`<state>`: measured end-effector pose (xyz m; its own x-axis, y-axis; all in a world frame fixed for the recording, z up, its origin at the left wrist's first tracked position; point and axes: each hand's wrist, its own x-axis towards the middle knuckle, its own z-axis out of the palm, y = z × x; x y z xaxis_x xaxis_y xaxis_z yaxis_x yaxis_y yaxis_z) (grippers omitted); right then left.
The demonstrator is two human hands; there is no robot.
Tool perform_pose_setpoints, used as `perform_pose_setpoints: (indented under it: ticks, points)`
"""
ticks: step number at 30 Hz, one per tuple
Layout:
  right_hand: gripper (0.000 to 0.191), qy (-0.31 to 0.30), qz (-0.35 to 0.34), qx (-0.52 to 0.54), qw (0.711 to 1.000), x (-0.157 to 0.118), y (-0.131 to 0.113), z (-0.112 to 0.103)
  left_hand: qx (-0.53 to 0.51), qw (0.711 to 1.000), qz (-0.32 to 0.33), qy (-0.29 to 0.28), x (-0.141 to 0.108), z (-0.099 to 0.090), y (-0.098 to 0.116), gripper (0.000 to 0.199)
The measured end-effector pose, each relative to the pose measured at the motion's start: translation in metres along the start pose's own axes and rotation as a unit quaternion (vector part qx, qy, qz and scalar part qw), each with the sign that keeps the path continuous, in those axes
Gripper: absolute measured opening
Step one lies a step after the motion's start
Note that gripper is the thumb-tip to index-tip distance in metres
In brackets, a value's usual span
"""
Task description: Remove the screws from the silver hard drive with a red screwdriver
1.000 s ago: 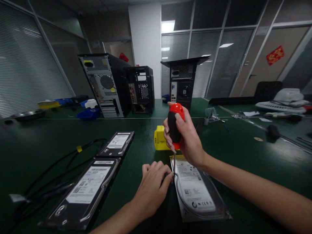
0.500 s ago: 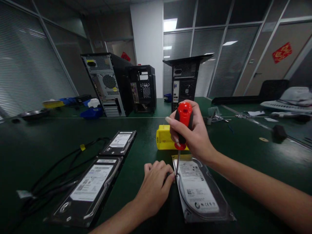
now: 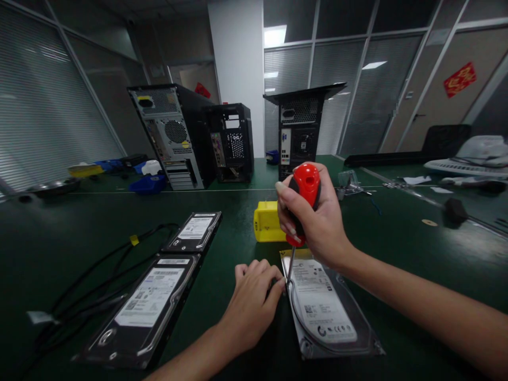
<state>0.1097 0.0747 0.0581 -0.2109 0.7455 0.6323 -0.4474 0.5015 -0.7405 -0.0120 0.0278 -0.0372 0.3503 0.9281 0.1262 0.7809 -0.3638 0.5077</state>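
Note:
A hard drive (image 3: 317,304) with a white label lies flat on the green table in front of me. My right hand (image 3: 317,211) is wrapped around a red and black screwdriver (image 3: 307,182), its shaft tilted slightly. The tip reaches down to the drive's left edge. Low beside that same edge, my left hand (image 3: 254,301) has curled fingers; thumb and forefinger come together against the drive near the screwdriver tip. Whatever lies right under the tip is too small to make out. Behind the drive sits a yellow bin (image 3: 265,222), partly covered by my right hand.
Two more hard drives, a nearer one (image 3: 146,301) and a farther one (image 3: 194,233), lie left beside black cables (image 3: 99,275). Computer cases (image 3: 194,132) stand at the back, with another case (image 3: 299,132) right of them. A blue bin (image 3: 146,183) is farther left.
The screwdriver's handle has leaned a little to the right in my right hand, while its tip stays at the drive's left edge. My left hand keeps its place.

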Motion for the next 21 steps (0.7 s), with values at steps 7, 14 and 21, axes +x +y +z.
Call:
perform_pose_setpoints:
  ticks: [7,14,21]
  points:
    - [0.035,-0.008,-0.010,0.015,1.000,-0.0003,-0.0005,-0.0006,0.002,1.000,-0.005,-0.010,-0.0013,-0.0018,0.0017,0.023]
    - [0.034,-0.007,-0.009,0.004,1.000,-0.0003,-0.0007,-0.0003,0.003,1.000,-0.005,-0.008,-0.0006,-0.0015,0.0029,0.025]
    - [0.034,0.004,-0.004,-0.021,1.000,-0.0006,0.0008,-0.0009,0.002,1.000,0.000,-0.007,-0.0003,-0.0016,0.0009,0.022]
